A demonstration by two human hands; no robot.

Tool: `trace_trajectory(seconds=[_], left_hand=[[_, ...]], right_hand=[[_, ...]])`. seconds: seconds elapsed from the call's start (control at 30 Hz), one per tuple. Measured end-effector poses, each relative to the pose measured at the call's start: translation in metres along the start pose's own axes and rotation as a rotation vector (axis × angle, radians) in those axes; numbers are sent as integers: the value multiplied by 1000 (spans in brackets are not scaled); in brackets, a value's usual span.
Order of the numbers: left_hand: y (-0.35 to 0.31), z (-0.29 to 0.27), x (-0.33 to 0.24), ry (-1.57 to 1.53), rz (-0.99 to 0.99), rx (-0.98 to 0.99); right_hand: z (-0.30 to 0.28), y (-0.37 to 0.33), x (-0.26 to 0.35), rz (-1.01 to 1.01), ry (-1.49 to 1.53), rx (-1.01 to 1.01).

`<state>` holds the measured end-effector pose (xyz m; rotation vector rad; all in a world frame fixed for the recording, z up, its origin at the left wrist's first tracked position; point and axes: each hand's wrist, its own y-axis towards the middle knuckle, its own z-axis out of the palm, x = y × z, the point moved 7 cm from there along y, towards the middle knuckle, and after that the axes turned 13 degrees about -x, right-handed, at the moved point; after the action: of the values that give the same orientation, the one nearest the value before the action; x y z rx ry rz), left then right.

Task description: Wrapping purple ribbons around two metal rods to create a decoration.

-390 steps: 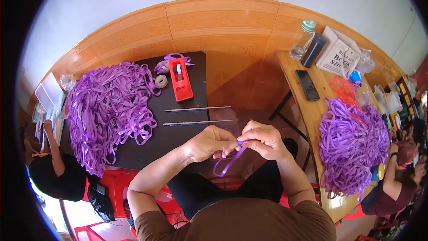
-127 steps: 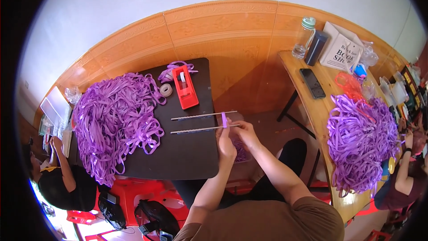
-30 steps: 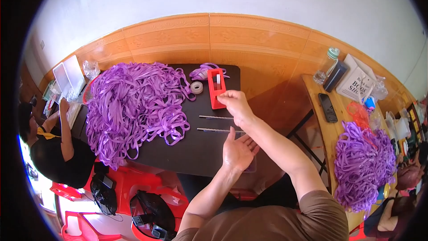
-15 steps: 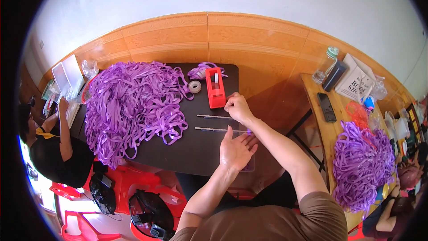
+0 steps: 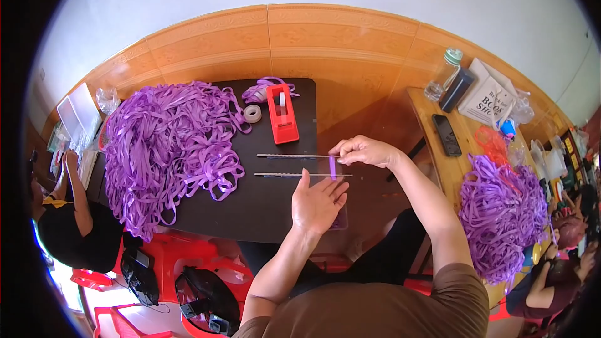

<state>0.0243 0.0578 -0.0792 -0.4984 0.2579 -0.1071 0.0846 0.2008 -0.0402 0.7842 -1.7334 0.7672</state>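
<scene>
Two thin metal rods, the upper rod [image 5: 291,156] and the lower rod [image 5: 285,175], lie parallel and stick out past the table's right edge. A short purple ribbon [image 5: 333,168] spans both rods near their right ends. My right hand [image 5: 364,151] pinches at the ribbon's upper end, beside the tip of the upper rod; the exact grip is partly hidden. Palm up, my left hand [image 5: 318,203] is open with its fingers spread, just below the lower rod and the ribbon. A red tape dispenser [image 5: 283,126] stands on the table beyond the rods.
A big heap of purple ribbon [image 5: 169,144] covers the left of the dark table [image 5: 213,216]. A tape roll [image 5: 252,113] lies by the dispenser. On the wooden table [image 5: 427,112] at right are a phone [image 5: 446,135], bottles and more ribbon [image 5: 504,219]. A person [image 5: 81,225] sits at left.
My right hand has shifted from beside the dispenser down toward the rod ends. The ribbon now shows stretched across both rods. My left hand stays open beneath. The whole view has shifted somewhat.
</scene>
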Motion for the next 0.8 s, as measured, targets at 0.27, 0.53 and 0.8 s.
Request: trace_trajectory(seconds=[0.27,0.53,0.8], left_hand=[[0,-1,2,21,19,16],[1,-1,2,21,19,27],[0,0,1,17,19,18]], right_hand=[[11,11,-18,-101,-16,91],[7,17,-28,-100,-78,78],[12,19,-22,-144,-144,77]])
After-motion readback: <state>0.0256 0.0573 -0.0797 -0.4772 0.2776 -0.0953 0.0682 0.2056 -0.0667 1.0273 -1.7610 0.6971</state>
